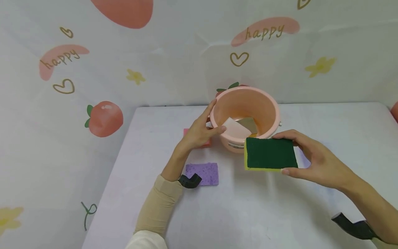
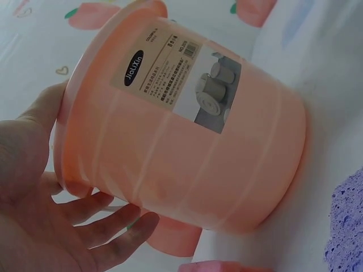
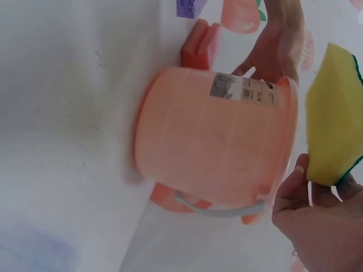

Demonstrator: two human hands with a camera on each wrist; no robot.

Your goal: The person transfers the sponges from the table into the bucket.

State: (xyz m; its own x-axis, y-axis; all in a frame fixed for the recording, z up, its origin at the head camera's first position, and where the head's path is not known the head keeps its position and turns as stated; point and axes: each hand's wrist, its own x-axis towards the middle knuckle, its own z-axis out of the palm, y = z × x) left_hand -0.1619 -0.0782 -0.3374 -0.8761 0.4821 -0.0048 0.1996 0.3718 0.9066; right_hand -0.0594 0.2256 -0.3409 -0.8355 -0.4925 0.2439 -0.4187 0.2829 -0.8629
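My left hand (image 1: 197, 133) grips the left rim of a peach plastic bucket (image 1: 245, 103), thumb over the edge and fingers along the outside wall. A printed label (image 2: 181, 76) shows on that wall in the left wrist view. With my right hand (image 1: 323, 164), I pinch a sponge (image 1: 272, 154) between thumb and fingers, in front of the bucket's right rim. Its green face shows in the head view, its yellow side (image 3: 334, 113) in the right wrist view. Inside the bucket lie a pale pinkish piece (image 1: 235, 128) and an olive-grey piece (image 1: 248, 124).
A purple sponge (image 1: 206, 173) lies on the white table (image 1: 224, 214), near my left forearm. Partly hidden behind my left hand is a pinkish-red block (image 3: 201, 45), left of the bucket. The bucket's grey handle (image 3: 221, 211) hangs at its side. A printed cloth (image 1: 174, 52) stands behind the table.
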